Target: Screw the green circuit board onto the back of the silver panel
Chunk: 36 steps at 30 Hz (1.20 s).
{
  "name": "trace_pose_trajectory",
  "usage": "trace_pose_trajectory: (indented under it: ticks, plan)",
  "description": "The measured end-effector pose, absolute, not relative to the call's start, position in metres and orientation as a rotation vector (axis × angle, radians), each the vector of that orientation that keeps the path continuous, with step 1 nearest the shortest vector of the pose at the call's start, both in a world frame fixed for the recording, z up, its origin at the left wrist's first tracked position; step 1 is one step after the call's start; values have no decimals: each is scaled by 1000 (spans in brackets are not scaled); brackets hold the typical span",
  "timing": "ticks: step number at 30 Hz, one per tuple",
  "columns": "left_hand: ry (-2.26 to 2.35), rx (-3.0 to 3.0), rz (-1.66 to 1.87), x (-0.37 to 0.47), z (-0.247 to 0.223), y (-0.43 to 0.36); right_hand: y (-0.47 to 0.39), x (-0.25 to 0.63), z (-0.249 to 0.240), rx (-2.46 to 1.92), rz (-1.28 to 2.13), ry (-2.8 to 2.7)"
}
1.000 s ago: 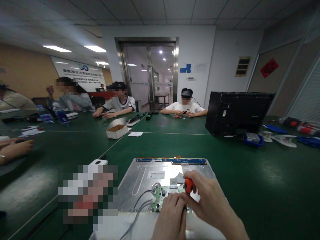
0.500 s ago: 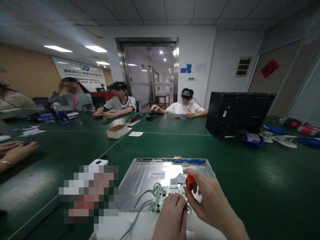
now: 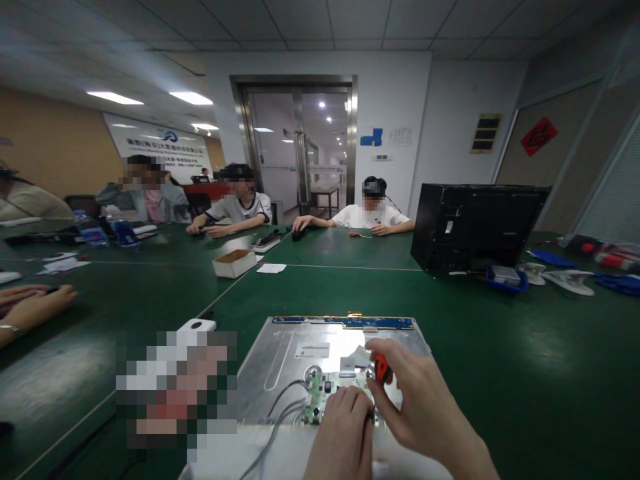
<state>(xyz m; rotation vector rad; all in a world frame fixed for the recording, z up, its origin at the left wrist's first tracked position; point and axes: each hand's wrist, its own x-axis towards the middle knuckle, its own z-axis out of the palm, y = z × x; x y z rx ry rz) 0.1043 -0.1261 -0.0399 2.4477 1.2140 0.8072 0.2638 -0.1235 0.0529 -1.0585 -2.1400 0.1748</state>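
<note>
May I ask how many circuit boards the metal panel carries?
2: a green board partly under the left hand, a blue board along the far edge of the panel; some may be hidden.

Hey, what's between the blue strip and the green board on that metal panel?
In the head view, a white label and pale flaps lie between the blue strip and green board, over the metal panel.

A green counter (image 3: pixel 350 288) stretches ahead of the right grip (image 3: pixel 415 393). Beyond and left of the grip, an open cardboard box (image 3: pixel 233 269) sits near a white paper (image 3: pixel 271 268). Beyond and right, a black casing (image 3: pixel 475 227) stands near a blue tray (image 3: pixel 506 289). Far ahead, a person in white (image 3: pixel 373 216) sits; glass double doors (image 3: pixel 274 150) stand behind, leftward.
</note>
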Motion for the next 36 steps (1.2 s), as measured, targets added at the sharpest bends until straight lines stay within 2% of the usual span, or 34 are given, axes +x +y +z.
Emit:
trace_pose_trajectory:
  ticks: [18,28,36]
  plan:
    - [1257,2449,796,105,-43,-126,-118,264,47,-1161,41,-2110]
    - [1218,2442,858,105,-41,-127,-125,265,55,-1095,197,-2136]
    - [1218,2454,818,105,-39,-126,-120,265,52,-1181,73,-2112]
